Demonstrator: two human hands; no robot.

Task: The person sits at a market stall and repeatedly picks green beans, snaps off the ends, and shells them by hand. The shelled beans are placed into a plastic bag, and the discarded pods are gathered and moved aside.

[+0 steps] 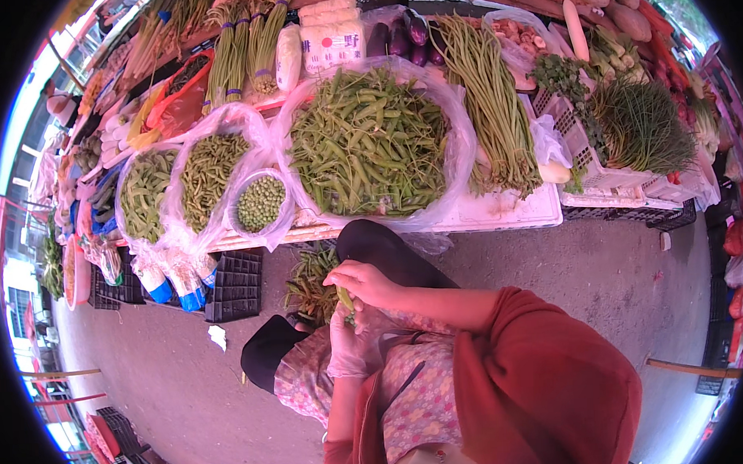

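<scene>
I see the right hand (365, 283) pinching a slender green pod (343, 298) above the half-curled left hand (347, 341) cupping round green peas (350, 320); a plastic-lined bowl (284, 225), far left, looks filled, while a broad green pod heap (372, 142) remains.

Holding a green pod (344, 298) between left hand (349, 337) and right hand (368, 283) above floral-patterned cloth (427, 406), close to a worktop (534, 211) laden with heaped pea pods (368, 142), a bowl (287, 216) of shelled peas (260, 203), long beans (494, 105) and dark eggplants (399, 39), with a loose green pile (309, 285) lower down near a black crate (234, 287).
</scene>
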